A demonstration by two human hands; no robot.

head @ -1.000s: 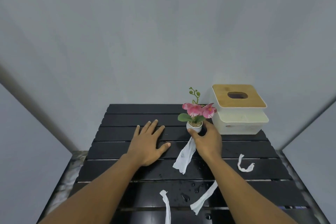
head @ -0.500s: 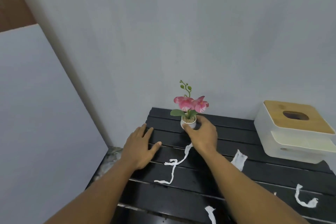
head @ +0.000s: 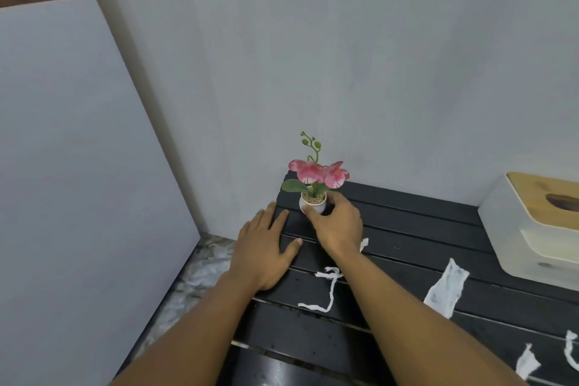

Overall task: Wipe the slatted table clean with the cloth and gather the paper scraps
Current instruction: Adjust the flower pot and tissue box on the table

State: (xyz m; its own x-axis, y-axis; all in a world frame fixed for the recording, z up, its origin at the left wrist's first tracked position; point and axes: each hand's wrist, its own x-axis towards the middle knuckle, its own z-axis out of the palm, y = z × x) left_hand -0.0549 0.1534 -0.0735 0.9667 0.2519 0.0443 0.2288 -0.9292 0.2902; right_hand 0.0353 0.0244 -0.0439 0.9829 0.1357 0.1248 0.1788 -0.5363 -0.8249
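My right hand (head: 336, 227) grips the small white pot of a pink artificial flower (head: 315, 185) at the far left corner of the black slatted table (head: 416, 222). Flat on the slats just left of it lies my left hand (head: 263, 249), fingers straight. White paper scraps lie on the table: a thin twisted strip (head: 329, 291) between my forearms, a wider torn piece (head: 446, 288) to the right, and two small ones (head: 529, 363) near the lower right edge. No cloth is in view.
A white tissue box with a wooden lid (head: 539, 226) stands at the right back of the table. A grey wall runs behind the table, a white panel (head: 72, 166) leans at the left, and marbled floor (head: 194, 279) shows beside the table's left edge.
My right hand has carried the flower pot from beside the tissue box to the table's far left corner. My left hand has shifted left with it, and the view has turned left.
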